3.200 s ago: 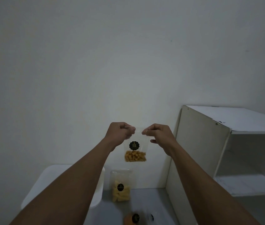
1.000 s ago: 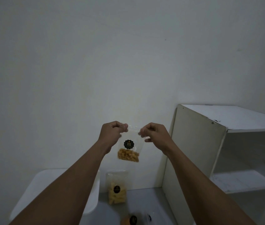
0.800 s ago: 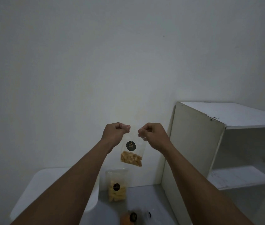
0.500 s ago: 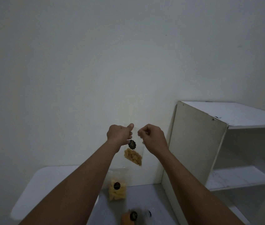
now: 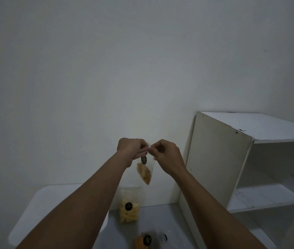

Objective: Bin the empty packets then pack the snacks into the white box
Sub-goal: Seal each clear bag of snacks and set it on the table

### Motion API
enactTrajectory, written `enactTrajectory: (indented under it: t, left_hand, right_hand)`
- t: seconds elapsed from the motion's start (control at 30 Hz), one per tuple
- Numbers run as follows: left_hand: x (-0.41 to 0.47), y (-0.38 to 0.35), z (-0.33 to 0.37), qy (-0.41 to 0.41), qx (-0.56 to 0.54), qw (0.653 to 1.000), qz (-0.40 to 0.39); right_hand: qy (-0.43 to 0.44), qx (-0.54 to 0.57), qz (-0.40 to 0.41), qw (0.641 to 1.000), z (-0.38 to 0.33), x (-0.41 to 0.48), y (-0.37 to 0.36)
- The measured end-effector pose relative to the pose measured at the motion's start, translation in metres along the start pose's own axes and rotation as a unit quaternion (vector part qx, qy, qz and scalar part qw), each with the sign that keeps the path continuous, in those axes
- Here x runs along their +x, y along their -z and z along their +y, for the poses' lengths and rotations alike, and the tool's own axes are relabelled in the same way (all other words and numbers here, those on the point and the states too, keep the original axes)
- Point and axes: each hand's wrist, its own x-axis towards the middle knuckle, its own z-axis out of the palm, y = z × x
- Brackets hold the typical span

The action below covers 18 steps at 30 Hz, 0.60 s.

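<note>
Both hands are raised in front of the wall. My left hand (image 5: 131,150) and my right hand (image 5: 165,154) pinch the top of a small clear snack packet (image 5: 145,172) with brown snacks and a black sticker. The packet hangs turned edge-on between them. Below, a clear packet of yellow snacks (image 5: 129,205) stands against the wall. An orange snack packet (image 5: 141,241) and a clear packet (image 5: 163,237) lie at the bottom edge. The white box (image 5: 40,200) is at the lower left, partly behind my left forearm.
A white shelf unit (image 5: 218,159) stands at the right with open shelves. The grey surface (image 5: 162,216) lies between the box and the shelf unit. A plain wall fills the upper view.
My hands have come closer together at the packet's top. The packet has twisted from facing me to nearly edge-on, its bottom swinging right.
</note>
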Motion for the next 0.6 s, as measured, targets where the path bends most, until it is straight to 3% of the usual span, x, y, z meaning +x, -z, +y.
enactTrajectory:
  t: [0.13, 0.37, 0.6]
  left_hand:
    - [-0.003, 0.004, -0.003, 0.006, 0.030, 0.998, -0.060]
    - [-0.004, 0.012, -0.013, 0.038, 0.044, 0.994, -0.090]
    - [0.000, 0.021, -0.025, 0.108, 0.023, 0.988, -0.104]
  right_hand:
    - [-0.058, 0.114, -0.047, 0.991, -0.006, -0.001, 0.005]
    - [-0.137, 0.174, -0.110, 0.969, -0.003, -0.003, 0.012]
    - [-0.176, 0.193, -0.119, 0.958, 0.003, -0.007, 0.001]
